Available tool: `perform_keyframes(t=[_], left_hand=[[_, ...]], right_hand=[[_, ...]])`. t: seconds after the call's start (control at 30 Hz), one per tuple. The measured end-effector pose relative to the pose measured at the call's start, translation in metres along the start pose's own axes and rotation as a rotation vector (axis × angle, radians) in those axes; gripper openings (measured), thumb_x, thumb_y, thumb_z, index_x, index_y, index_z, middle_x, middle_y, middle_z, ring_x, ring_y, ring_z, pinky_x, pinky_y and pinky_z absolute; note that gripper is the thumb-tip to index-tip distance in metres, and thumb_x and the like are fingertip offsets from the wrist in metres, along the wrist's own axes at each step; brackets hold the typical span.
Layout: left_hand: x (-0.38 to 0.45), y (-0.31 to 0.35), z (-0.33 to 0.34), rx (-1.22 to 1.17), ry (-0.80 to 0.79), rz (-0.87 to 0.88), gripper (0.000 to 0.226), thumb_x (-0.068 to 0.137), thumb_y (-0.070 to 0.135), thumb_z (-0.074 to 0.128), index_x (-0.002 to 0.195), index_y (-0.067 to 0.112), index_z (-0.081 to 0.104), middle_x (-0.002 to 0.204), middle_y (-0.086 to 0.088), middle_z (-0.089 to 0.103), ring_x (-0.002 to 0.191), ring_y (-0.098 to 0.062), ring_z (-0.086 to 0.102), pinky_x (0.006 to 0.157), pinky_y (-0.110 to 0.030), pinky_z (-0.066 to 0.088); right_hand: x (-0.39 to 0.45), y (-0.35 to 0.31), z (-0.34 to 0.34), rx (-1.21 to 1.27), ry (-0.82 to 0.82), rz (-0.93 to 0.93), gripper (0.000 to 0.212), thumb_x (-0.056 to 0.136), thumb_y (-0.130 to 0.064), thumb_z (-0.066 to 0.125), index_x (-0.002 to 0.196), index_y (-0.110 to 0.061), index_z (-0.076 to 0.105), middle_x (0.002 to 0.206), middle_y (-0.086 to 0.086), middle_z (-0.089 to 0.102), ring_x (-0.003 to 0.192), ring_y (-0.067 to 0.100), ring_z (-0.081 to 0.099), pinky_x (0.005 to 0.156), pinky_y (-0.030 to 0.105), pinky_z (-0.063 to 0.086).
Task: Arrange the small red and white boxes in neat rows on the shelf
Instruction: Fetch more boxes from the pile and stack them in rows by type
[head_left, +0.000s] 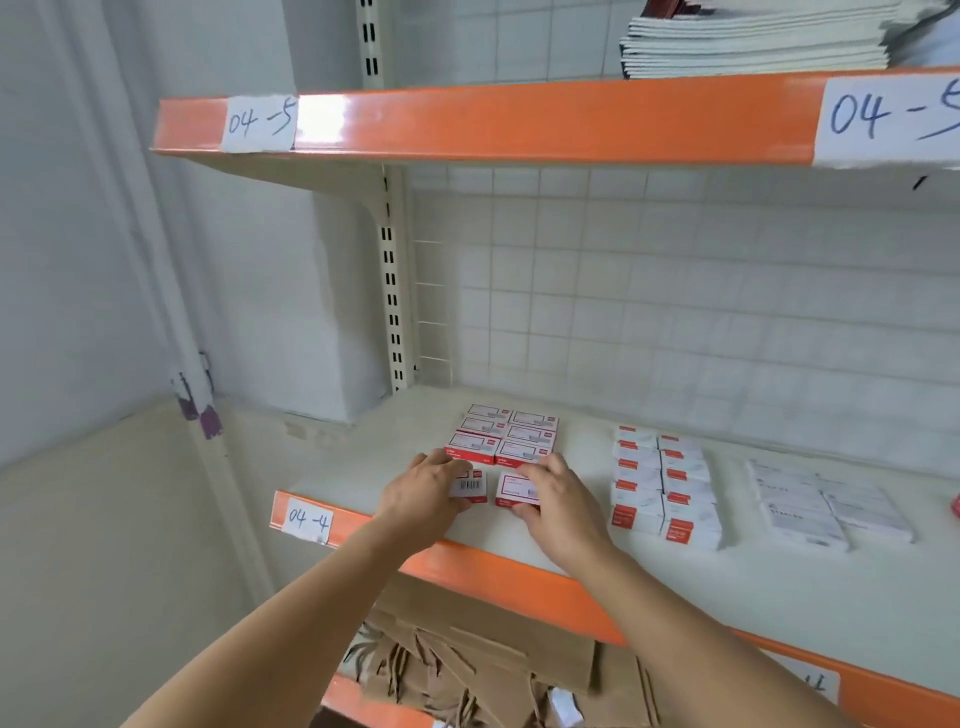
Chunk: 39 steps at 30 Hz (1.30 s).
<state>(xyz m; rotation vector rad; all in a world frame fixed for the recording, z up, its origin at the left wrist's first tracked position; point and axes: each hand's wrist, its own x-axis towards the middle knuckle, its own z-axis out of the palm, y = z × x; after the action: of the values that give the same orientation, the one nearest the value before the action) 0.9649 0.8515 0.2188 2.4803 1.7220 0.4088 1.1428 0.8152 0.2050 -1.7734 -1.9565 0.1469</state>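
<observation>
Several small red and white boxes lie flat in two neat columns on the pale shelf, near its left end. Just in front of them, my left hand holds a box with a barcode side up. My right hand grips another red and white box, thumb at its near edge and fingers over its far right corner. The two held boxes sit side by side on the shelf, a small gap between them.
To the right stand two columns of red-cornered white boxes, then white flat packs. The shelf's orange front edge carries a "04-4" label. An upper orange shelf holds stacked booklets. Brown paper bags lie below.
</observation>
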Motion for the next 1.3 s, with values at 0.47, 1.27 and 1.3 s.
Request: perform_keyframes(t=[0.47,1.27,1.3], left_hand=[[0.024,-0.02,0.003,-0.167,-0.032,0.146,0.033,0.085,0.034,0.066,0.114,0.024,0.057,0.117,0.004,0.061,0.103,-0.017,0.054,0.08,-0.029,0.044],[0.039,-0.048,0.004,-0.136,0.076,0.409,0.038,0.083,0.047,0.057,0.115,0.027,0.058,0.116,0.012,0.055,0.109,-0.01,0.046,0.083,-0.026,0.042],[0.038,-0.05,0.005,-0.126,0.068,0.419,0.04,0.082,0.046,0.057,0.117,0.028,0.058,0.118,0.013,0.055,0.11,-0.009,0.046,0.084,-0.026,0.042]], right_hand=[[0.002,0.003,0.005,-0.125,0.037,0.013,0.04,0.089,-0.028,0.05,0.128,-0.023,0.046,0.126,-0.005,0.042,0.114,0.014,0.041,0.083,0.026,0.043],[0.011,-0.021,0.018,-0.214,0.152,0.338,0.046,0.083,-0.022,0.054,0.127,-0.025,0.044,0.124,-0.006,0.044,0.116,0.016,0.041,0.084,0.026,0.04],[0.011,-0.022,0.018,-0.215,0.156,0.343,0.044,0.083,-0.023,0.054,0.126,-0.025,0.044,0.122,-0.006,0.044,0.114,0.016,0.043,0.082,0.025,0.04]])
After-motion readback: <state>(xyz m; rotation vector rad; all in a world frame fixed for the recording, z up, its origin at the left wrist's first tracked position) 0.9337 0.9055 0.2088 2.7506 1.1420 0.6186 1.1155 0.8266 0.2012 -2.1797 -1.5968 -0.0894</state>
